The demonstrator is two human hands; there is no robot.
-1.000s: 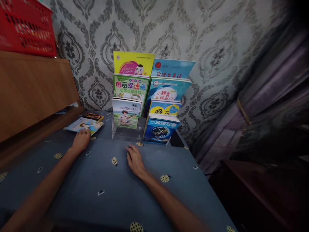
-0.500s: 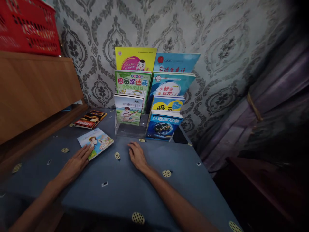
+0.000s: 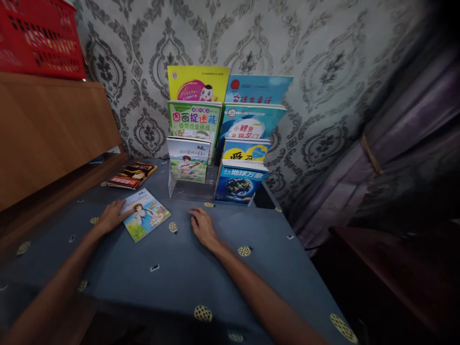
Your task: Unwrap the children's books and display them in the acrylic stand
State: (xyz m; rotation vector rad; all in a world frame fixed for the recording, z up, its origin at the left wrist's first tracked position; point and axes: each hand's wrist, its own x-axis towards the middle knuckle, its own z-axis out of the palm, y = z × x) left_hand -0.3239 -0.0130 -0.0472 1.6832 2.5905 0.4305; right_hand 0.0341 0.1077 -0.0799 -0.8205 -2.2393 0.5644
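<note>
My left hand (image 3: 110,218) is at the left edge of a thin picture book (image 3: 145,218) with a girl on its light blue and green cover. Its fingers reach along the upper left edge and the thumb lies apart near the cover. The book lies flat on the blue patterned tablecloth (image 3: 158,292). My right hand (image 3: 203,227) rests on the cloth, loosely bent and holding nothing, just in front of a clear stand (image 3: 190,190). A book with a guitar player (image 3: 189,163) stands in the stand's left column.
Behind it stand a green book (image 3: 196,115) and a yellow book (image 3: 197,81). The right column holds several blue books, an earth book (image 3: 239,184) in front. Dark-covered books (image 3: 132,175) lie at the back left. A red basket (image 3: 43,43) sits on a wooden cabinet (image 3: 53,139).
My left hand has slid off the girl book's cover to its upper left edge, uncovering the picture. The right hand stays about where it was. The view has shifted slightly.
</note>
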